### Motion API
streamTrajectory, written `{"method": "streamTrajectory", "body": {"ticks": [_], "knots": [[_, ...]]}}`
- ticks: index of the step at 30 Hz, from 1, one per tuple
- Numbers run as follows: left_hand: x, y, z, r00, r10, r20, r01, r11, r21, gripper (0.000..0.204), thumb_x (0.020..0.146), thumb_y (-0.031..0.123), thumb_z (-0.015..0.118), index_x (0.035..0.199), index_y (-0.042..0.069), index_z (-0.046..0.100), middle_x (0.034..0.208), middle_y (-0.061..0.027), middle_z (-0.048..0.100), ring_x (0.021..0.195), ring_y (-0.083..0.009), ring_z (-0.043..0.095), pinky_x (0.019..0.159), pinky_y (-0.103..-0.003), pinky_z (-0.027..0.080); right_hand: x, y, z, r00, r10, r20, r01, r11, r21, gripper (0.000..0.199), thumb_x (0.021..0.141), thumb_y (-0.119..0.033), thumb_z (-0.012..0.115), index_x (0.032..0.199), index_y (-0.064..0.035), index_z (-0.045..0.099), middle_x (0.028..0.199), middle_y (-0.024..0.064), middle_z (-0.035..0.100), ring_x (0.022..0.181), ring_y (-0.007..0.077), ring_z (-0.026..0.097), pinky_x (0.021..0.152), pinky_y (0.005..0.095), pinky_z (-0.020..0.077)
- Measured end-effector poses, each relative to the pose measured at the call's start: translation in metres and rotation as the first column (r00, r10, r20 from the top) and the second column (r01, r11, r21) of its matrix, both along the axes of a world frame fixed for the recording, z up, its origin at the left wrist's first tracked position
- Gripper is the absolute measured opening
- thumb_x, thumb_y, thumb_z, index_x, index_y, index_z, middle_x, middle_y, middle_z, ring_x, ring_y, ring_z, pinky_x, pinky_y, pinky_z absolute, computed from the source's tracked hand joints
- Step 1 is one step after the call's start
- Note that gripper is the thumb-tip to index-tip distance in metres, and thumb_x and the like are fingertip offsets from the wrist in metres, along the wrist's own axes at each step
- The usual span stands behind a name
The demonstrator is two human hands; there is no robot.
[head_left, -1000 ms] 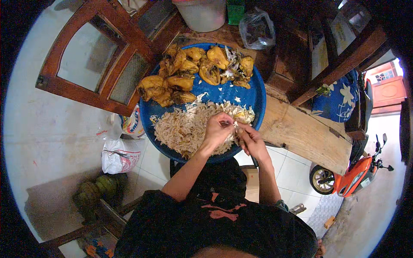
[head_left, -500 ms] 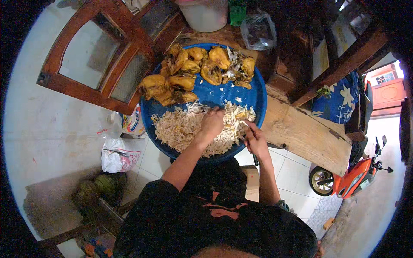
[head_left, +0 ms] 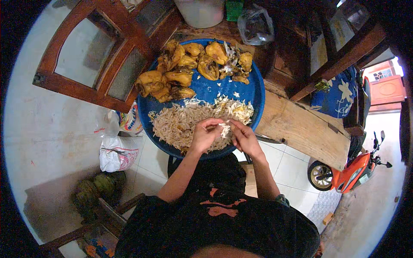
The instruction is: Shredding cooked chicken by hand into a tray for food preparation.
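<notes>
Currently both hands meet over the blue tray (head_left: 258,92): left hand (head_left: 205,135) and right hand (head_left: 243,136) fingers pinch one pale chicken strip (head_left: 224,128) above the shredded chicken pile (head_left: 180,122); fried chicken pieces (head_left: 180,75) lie beyond.

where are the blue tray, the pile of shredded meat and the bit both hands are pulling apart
blue tray (head_left: 206,88): head view, a bare patch of its floor
pile of shredded meat (head_left: 176,124): head view, middle of the heap
bit of meat (head_left: 224,129): head view, pale shred between left hand (head_left: 204,136) and right hand (head_left: 244,138)
</notes>
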State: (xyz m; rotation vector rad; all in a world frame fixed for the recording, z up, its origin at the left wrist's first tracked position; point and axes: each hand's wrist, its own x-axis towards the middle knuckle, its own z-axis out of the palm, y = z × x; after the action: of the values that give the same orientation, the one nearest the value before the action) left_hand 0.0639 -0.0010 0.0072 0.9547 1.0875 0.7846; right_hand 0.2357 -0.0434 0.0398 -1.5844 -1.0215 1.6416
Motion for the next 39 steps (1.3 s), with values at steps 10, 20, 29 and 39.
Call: {"method": "streamTrajectory", "body": {"ticks": [10,20,29,39], "knots": [[0.003,-0.013,-0.016,0.985,0.168,-0.031,-0.165,0.982,0.094,0.015,0.079,-0.003,0.063,0.093,0.003,0.064,0.083,-0.0001,0.064,0.075,-0.0077,0.058,0.069,-0.022,0.046,-0.005,-0.007,0.0,0.998,0.051,0.028,-0.052,0.998,0.025,0.032,0.094,-0.017,0.049,0.122,-0.0022,0.054,0.064,0.0032,0.053,0.05,0.0098,0.048,0.048,0.026,0.0398],[0.008,-0.01,-0.033,0.986,0.163,-0.025,-0.159,0.982,0.099,0.012,0.082,-0.004,0.057,0.09,0.004,0.06,0.075,-0.0025,0.062,0.066,-0.0078,0.056,0.06,-0.024,0.045,-0.02,-0.011,-0.006,0.989,0.008,0.15,-0.033,0.985,0.167,0.03,0.094,-0.015,0.05,0.121,-0.003,0.055,0.068,0.0022,0.054,0.057,0.0088,0.046,0.052,0.0257,0.0396],[0.01,-0.013,-0.025,0.987,0.148,-0.071,-0.138,0.982,0.128,0.012,0.079,-0.002,0.059,0.091,0.002,0.058,0.075,-0.0058,0.062,0.074,-0.0128,0.063,0.065,-0.027,0.049,-0.012,-0.009,-0.042,0.885,-0.203,0.418,-0.019,0.883,0.469,0.029,0.092,-0.012,0.051,0.119,-0.0019,0.055,0.08,0.012,0.065,0.069,0.0236,0.061,0.063,0.0346,0.0474],[-0.054,0.038,0.007,0.73,0.201,-0.653,0.108,0.91,0.401,0.013,0.076,0.008,0.063,0.088,0.003,0.066,0.09,-0.0151,0.067,0.088,-0.0317,0.064,0.08,-0.036,0.05,0.004,-0.008,-0.015,0.906,-0.097,0.412,-0.014,0.966,0.257,0.044,0.094,-0.013,0.044,0.136,-0.0013,0.039,0.063,0.0008,0.048,0.05,0.0085,0.045,0.045,0.0256,0.0374]]}}
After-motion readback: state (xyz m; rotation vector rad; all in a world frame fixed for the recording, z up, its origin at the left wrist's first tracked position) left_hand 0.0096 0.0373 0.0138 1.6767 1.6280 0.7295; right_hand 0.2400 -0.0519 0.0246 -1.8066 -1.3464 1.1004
